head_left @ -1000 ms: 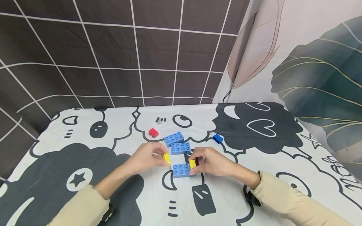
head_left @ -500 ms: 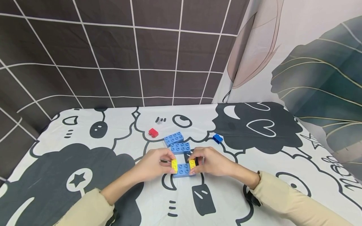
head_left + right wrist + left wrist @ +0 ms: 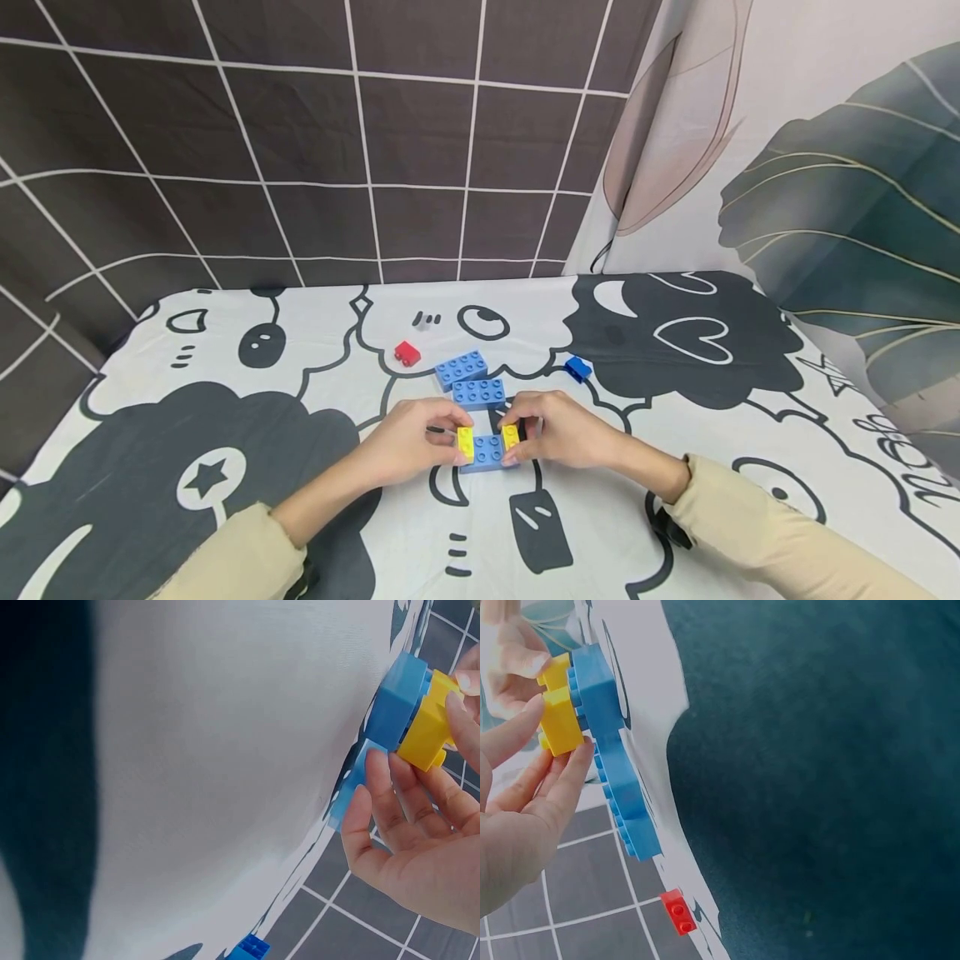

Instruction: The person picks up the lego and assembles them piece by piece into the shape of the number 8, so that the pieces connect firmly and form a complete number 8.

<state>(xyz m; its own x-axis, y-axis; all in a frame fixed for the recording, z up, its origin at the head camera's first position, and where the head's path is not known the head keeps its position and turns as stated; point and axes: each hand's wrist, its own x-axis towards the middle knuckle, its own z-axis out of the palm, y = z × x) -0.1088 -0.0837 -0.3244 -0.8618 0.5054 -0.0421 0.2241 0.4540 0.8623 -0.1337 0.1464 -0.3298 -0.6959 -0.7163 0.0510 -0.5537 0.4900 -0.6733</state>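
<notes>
Nearest the person, a light blue brick (image 3: 488, 452) lies on the cloth, studs up. My left hand (image 3: 411, 440) pinches a yellow brick (image 3: 466, 444) between thumb and fingers at its left end. In the left wrist view that yellow brick (image 3: 562, 724) sits over the blue brick's studs, slightly tilted; whether it is fully pressed down I cannot tell. At the right end, my right hand (image 3: 558, 429) pinches a second yellow brick (image 3: 510, 436). The right wrist view shows this yellow brick (image 3: 427, 727) on top of the blue brick (image 3: 397, 701).
Two more light blue bricks, one nearer (image 3: 478, 392) and one farther (image 3: 461, 367), lie just beyond the hands. A small red brick (image 3: 407, 353) is at the back left, and a small dark blue brick (image 3: 577, 368) at the back right. Patterned cloth (image 3: 420, 550) covers the table.
My left hand has moved right with its yellow brick, from beside the near blue brick to over its left end. The right hand has stayed in place on the other yellow brick.
</notes>
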